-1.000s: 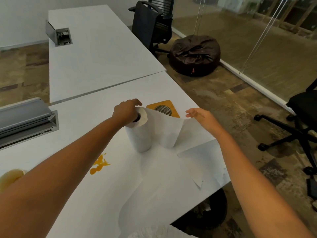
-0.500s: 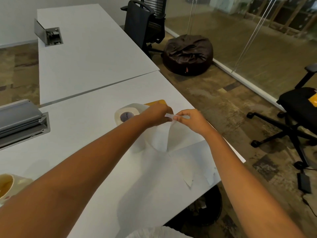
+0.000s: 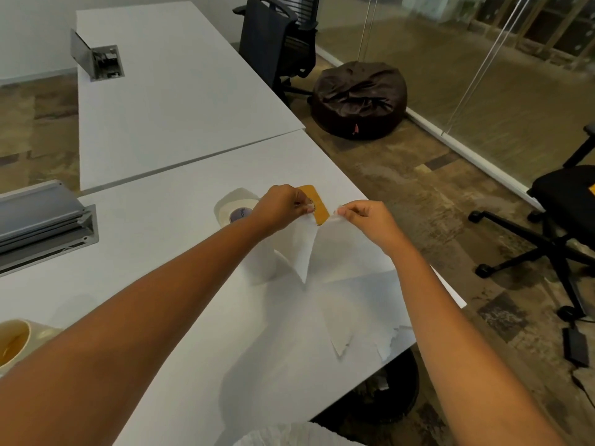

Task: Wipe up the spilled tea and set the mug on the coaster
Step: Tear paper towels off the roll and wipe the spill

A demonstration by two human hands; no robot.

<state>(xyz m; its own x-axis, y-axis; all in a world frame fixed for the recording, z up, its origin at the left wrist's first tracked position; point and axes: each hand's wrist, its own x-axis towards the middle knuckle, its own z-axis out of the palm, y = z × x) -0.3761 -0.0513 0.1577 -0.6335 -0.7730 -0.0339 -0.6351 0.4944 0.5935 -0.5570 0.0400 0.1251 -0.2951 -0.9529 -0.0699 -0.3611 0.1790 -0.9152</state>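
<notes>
Head view: a sheet of paper towel [image 3: 302, 249] is being torn between two hands above the white desk [image 3: 167, 239]. The top edge on one side of the tear is being pinched by the left hand [image 3: 281, 207], and the other side by the right hand [image 3: 363, 217], with the fingers of both curled onto the paper. The split is being opened downward between them, and the loose length of towel is being left trailing across the desk toward the near edge. Just behind the left hand the roll [image 3: 236, 209] is standing on end, and the orange coaster [image 3: 314, 204] is being partly covered by the hands and the paper.

By this evidence the task is being judged as barely begun: no wiping is being shown, and nothing is seen resting on the coaster. The mug [image 3: 14, 344] is being cut off at the left edge of the frame, well apart from the coaster, with tea still seen inside it. The spill itself is not being shown; it is probably being hidden beneath the left forearm.
</notes>
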